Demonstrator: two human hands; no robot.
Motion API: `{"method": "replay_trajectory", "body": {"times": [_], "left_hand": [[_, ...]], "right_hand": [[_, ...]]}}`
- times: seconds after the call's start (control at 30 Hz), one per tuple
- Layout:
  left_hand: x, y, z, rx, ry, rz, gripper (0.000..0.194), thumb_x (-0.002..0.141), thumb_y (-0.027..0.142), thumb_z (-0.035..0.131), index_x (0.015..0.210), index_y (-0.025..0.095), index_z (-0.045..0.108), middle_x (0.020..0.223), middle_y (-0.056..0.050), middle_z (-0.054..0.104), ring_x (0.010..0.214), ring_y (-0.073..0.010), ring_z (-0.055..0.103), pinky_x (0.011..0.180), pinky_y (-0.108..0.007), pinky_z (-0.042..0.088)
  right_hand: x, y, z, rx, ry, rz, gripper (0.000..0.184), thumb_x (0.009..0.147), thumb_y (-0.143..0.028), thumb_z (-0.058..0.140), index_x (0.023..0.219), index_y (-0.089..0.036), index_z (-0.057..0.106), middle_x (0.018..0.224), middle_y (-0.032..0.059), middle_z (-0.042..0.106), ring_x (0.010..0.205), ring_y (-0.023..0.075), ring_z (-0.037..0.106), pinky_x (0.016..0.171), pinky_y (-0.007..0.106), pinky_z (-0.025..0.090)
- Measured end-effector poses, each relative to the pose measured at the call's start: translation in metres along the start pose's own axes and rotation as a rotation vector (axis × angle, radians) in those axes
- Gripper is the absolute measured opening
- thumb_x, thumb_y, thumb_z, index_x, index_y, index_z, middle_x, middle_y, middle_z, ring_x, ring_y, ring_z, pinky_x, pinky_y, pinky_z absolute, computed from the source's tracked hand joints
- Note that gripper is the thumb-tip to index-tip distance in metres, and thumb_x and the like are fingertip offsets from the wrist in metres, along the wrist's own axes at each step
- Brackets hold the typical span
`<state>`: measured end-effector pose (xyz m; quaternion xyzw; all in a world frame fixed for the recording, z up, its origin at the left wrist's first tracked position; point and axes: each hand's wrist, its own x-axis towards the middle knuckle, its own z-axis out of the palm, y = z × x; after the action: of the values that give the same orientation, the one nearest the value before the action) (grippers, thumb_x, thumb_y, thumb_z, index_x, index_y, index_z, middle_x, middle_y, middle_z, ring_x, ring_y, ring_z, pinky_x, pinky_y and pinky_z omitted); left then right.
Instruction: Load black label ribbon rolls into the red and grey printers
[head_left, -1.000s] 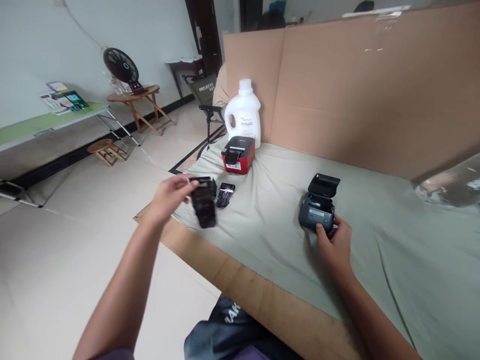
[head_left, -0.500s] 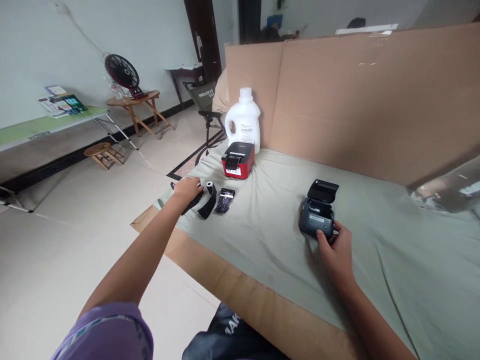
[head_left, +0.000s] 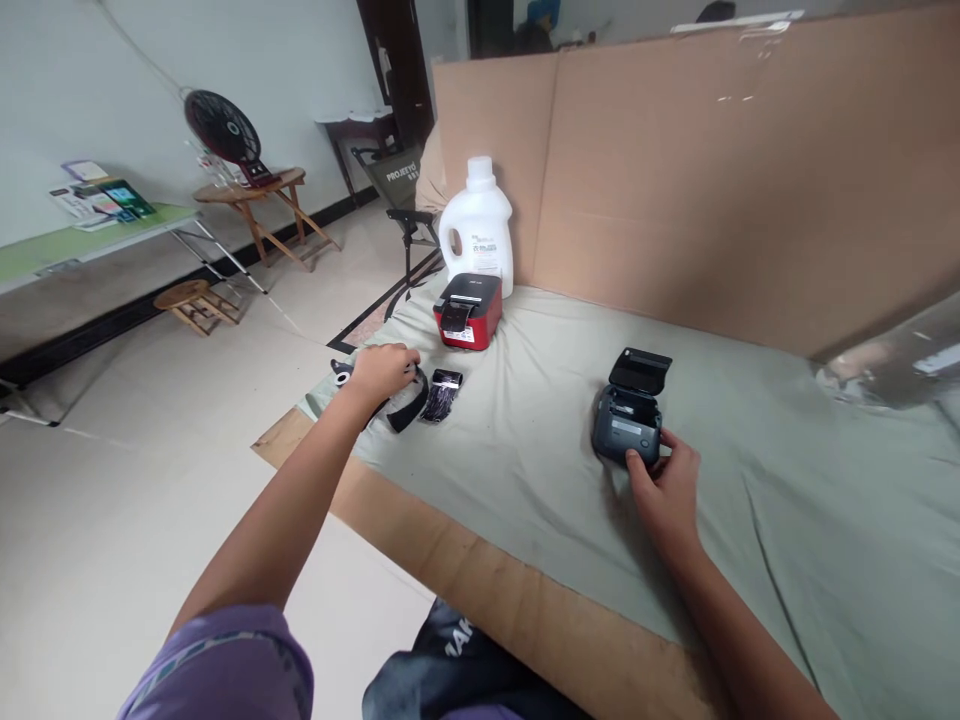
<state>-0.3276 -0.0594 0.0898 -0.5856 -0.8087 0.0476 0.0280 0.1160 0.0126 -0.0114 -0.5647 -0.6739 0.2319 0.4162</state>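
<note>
On green cloth (head_left: 532,450), right hand (head_left: 670,488) pinches the open printer (head_left: 628,430), best held steady; whether left hand (head_left: 384,372) grips, I cannot tell.

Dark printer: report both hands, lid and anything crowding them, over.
Right hand grips dark printer, lid up. Left hand at black strip, grip unclear. Shiny dark roll close beside strip.

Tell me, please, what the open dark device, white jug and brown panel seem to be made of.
The open dark device: probably satin plastic, given its smooth shell and dull sheen. The white jug: likely opaque, matte plastic, smooth and evenly coloured. The brown panel: apparently matte cardboard, showing a straight crease.
</note>
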Motion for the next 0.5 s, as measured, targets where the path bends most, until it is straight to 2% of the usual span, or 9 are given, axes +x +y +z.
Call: {"method": "replay_trajectory", "body": {"times": [0.1, 0.2, 0.27, 0.37, 0.43, 0.5], "left_hand": [[-0.029, 0.005, -0.012, -0.289, 0.206, 0.043, 0.033, 0.087, 0.025, 0.053, 0.111, 0.026, 0.075, 0.113, -0.008, 0.073, 0.094, -0.0240, 0.068, 0.081, -0.031, 0.049], [-0.057, 0.027, -0.022, -0.709, 0.369, 0.193, 0.029, 0.088, 0.029, 0.056, 0.111, 0.025, 0.074, 0.117, -0.007, 0.072, 0.094, -0.0216, 0.067, 0.080, -0.030, 0.052], [-0.060, 0.059, -0.025, -0.921, 0.403, 0.288, 0.025, 0.088, 0.031, 0.060, 0.107, 0.023, 0.074, 0.119, -0.009, 0.071, 0.103, -0.0231, 0.066, 0.081, -0.031, 0.053], [-0.043, 0.126, -0.018, -1.186, 0.382, 0.480, 0.021, 0.090, 0.028, 0.061, 0.106, 0.021, 0.074, 0.118, -0.011, 0.070, 0.109, -0.0225, 0.066, 0.084, -0.031, 0.054], [-0.028, 0.171, -0.006, -1.290, 0.325, 0.617, 0.020, 0.092, 0.025, 0.061, 0.106, 0.022, 0.074, 0.116, -0.011, 0.070, 0.108, -0.0205, 0.066, 0.082, -0.029, 0.054], [-0.018, 0.207, 0.010, -1.378, 0.296, 0.652, 0.017, 0.093, 0.025, 0.061, 0.103, 0.022, 0.075, 0.113, -0.010, 0.069, 0.105, -0.0189, 0.066, 0.081, -0.028, 0.054]], "right_hand": [[0.008, -0.006, -0.016, 0.047, 0.027, 0.053, 0.059, 0.084, -0.049, 0.061, 0.132, -0.017, 0.049, 0.117, 0.0120, 0.053, 0.074, 0.0169, 0.052, 0.070, 0.037, 0.048], [0.024, -0.028, -0.039, 0.061, -0.019, 0.041, 0.040, 0.086, -0.048, 0.059, 0.113, -0.020, 0.061, 0.100, 0.0070, 0.062, 0.067, 0.0161, 0.053, 0.063, 0.032, 0.046], [0.037, -0.053, -0.049, 0.064, -0.142, -0.035, 0.030, 0.088, -0.047, 0.058, 0.100, -0.021, 0.065, 0.089, 0.0051, 0.066, 0.070, 0.0176, 0.056, 0.065, 0.032, 0.046], [0.058, -0.088, -0.047, 0.132, -0.471, -0.102, 0.030, 0.092, -0.046, 0.056, 0.107, -0.022, 0.068, 0.098, 0.0052, 0.071, 0.076, 0.0185, 0.061, 0.071, 0.033, 0.049], [0.068, -0.100, -0.039, 0.191, -0.672, -0.152, 0.031, 0.094, -0.043, 0.054, 0.113, -0.023, 0.068, 0.107, 0.0053, 0.071, 0.082, 0.0189, 0.063, 0.076, 0.034, 0.051], [0.075, -0.100, -0.030, 0.229, -0.774, -0.222, 0.029, 0.094, -0.038, 0.055, 0.115, -0.022, 0.067, 0.110, 0.0055, 0.071, 0.088, 0.0196, 0.065, 0.080, 0.034, 0.051]]}}
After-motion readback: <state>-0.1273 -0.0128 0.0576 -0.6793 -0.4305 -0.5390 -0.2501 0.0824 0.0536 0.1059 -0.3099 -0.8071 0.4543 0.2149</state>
